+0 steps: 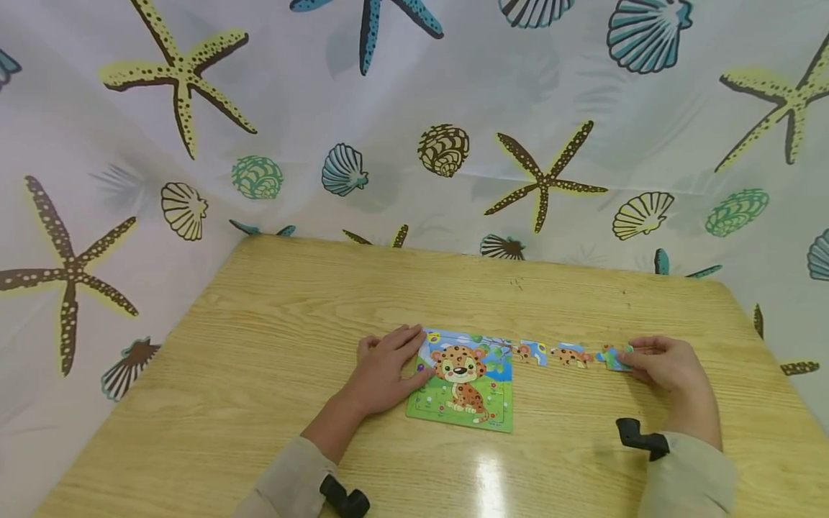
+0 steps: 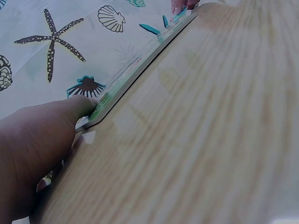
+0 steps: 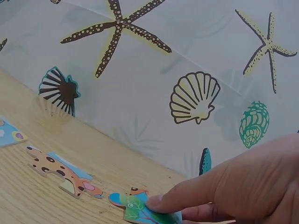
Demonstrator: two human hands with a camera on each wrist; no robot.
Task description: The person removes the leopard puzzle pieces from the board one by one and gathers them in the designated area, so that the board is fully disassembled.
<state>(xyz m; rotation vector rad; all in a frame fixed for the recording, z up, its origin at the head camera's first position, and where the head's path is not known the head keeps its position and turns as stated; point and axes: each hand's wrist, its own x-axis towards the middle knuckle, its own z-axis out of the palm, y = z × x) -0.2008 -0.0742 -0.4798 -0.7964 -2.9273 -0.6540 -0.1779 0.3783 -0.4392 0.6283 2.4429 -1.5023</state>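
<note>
Head view: left hand (image 1: 388, 368) lies relaxed over the left edge of the puzzle (image 1: 461, 392); right hand (image 1: 667, 365) pinches a piece (image 1: 616, 358) off to the puzzle's right; two more pieces (image 1: 571, 355) between

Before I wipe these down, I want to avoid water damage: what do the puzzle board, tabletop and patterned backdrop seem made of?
Puzzle board: probably wood or thick cardboard, smooth and printed; pale edge visible.
Tabletop: wood or wood-look laminate, glossy, judging by grain and bright reflection.
Patterned backdrop: fabric or plastic sheeting, fairly matte, with visible creases.
</note>
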